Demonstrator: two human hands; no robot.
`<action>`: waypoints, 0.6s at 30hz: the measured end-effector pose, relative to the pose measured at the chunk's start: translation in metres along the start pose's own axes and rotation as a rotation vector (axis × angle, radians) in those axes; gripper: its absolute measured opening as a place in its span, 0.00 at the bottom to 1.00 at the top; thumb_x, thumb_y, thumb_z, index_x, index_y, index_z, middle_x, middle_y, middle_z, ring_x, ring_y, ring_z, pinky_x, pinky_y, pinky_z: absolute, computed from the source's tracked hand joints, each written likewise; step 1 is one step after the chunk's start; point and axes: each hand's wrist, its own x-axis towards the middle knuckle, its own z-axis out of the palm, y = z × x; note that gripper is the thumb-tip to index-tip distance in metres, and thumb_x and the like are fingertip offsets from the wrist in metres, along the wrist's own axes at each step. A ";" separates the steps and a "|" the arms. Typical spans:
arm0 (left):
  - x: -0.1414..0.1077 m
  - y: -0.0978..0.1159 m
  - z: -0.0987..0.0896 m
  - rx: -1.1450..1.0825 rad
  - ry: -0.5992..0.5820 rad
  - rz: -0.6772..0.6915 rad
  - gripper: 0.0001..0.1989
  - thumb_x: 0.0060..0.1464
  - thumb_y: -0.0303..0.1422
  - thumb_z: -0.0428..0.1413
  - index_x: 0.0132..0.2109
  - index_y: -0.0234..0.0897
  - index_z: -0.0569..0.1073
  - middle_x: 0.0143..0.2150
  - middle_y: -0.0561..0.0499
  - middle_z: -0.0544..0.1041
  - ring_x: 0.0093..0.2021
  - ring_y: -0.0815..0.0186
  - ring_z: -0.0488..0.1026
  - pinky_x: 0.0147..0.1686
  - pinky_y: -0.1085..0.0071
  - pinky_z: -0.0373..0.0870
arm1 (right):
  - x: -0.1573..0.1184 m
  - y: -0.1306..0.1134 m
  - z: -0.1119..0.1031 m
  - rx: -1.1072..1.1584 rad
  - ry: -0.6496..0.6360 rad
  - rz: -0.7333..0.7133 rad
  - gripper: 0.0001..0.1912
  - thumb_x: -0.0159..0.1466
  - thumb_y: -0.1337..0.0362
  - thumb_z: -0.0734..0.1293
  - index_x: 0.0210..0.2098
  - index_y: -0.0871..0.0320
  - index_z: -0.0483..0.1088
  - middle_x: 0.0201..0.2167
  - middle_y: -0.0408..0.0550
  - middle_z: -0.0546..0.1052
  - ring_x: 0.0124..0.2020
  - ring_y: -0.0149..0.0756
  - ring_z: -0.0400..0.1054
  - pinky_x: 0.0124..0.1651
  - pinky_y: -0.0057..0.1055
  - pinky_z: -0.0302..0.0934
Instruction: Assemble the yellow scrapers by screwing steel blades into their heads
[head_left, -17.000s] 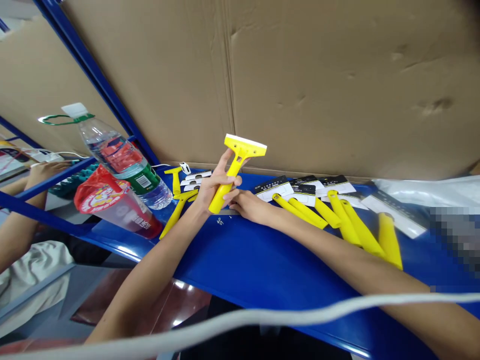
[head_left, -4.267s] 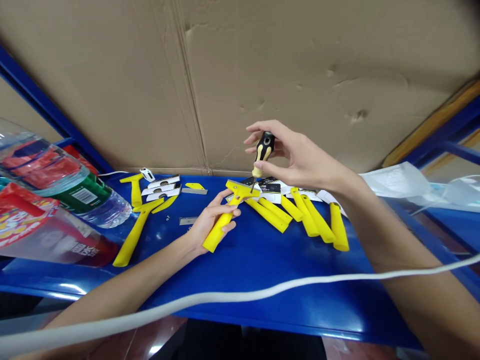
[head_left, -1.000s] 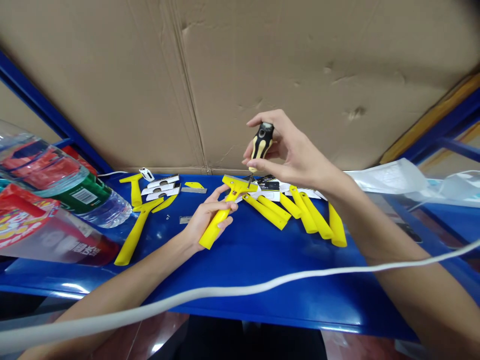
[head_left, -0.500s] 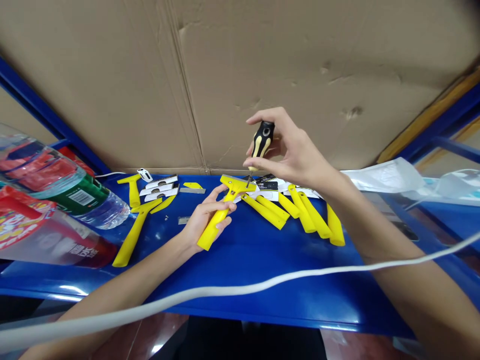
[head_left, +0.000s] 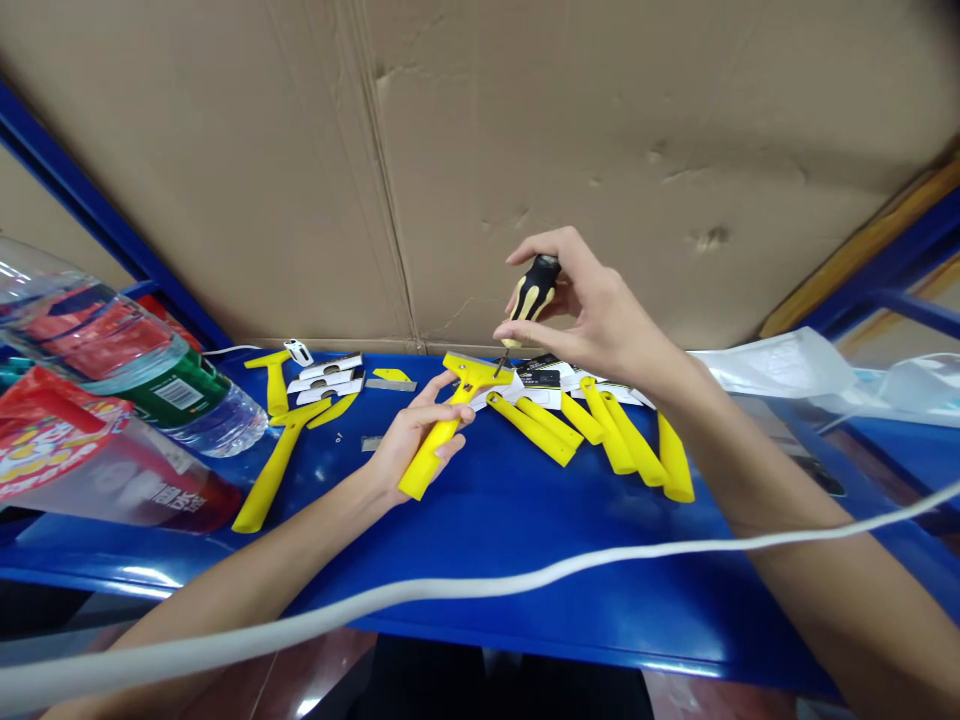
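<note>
My left hand (head_left: 409,440) is closed around the handle of a yellow scraper (head_left: 433,455), whose wide head with a metal edge points away from me. In my right hand (head_left: 592,310) is a short black-and-cream screwdriver (head_left: 534,298), gripped between thumb and fingers. Its shaft slants down to the right end of the scraper's head, and the tip appears to touch there. Several loose yellow handles (head_left: 536,432) lie to the right of the scraper. Another scraper body (head_left: 271,470) rests on the left, beside a small yellow piece with a metal blade (head_left: 391,380).
A large water bottle (head_left: 180,385) and a red-topped plastic cup (head_left: 112,470) occupy the left of the blue table (head_left: 510,560). White-and-black cards (head_left: 328,375) lie near the cardboard wall (head_left: 585,130). A white cable (head_left: 465,588) crosses in front. Clear plastic packaging (head_left: 780,365) is at right.
The screwdriver's handle has tilted further right and dipped slightly with my right hand. My left hand keeps its hold on the scraper. The whole view has shifted slightly.
</note>
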 end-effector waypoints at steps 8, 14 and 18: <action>0.001 -0.002 -0.002 0.053 -0.032 0.017 0.40 0.52 0.18 0.64 0.70 0.44 0.65 0.40 0.50 0.81 0.24 0.72 0.71 0.17 0.81 0.60 | 0.000 0.000 0.000 0.100 -0.027 0.038 0.32 0.66 0.50 0.80 0.64 0.43 0.67 0.47 0.46 0.83 0.43 0.49 0.83 0.48 0.49 0.83; 0.002 -0.003 0.000 0.056 -0.014 0.014 0.41 0.53 0.18 0.65 0.71 0.43 0.65 0.41 0.49 0.81 0.27 0.68 0.77 0.17 0.80 0.62 | 0.001 0.004 -0.002 0.038 0.003 0.075 0.31 0.64 0.48 0.83 0.60 0.47 0.71 0.43 0.46 0.82 0.39 0.45 0.82 0.42 0.44 0.82; 0.002 -0.001 0.001 0.012 0.015 -0.001 0.39 0.55 0.17 0.63 0.70 0.42 0.64 0.41 0.48 0.80 0.27 0.68 0.77 0.17 0.80 0.61 | 0.001 0.000 -0.007 0.088 0.034 0.059 0.30 0.65 0.49 0.82 0.61 0.47 0.71 0.45 0.48 0.84 0.42 0.48 0.84 0.44 0.47 0.84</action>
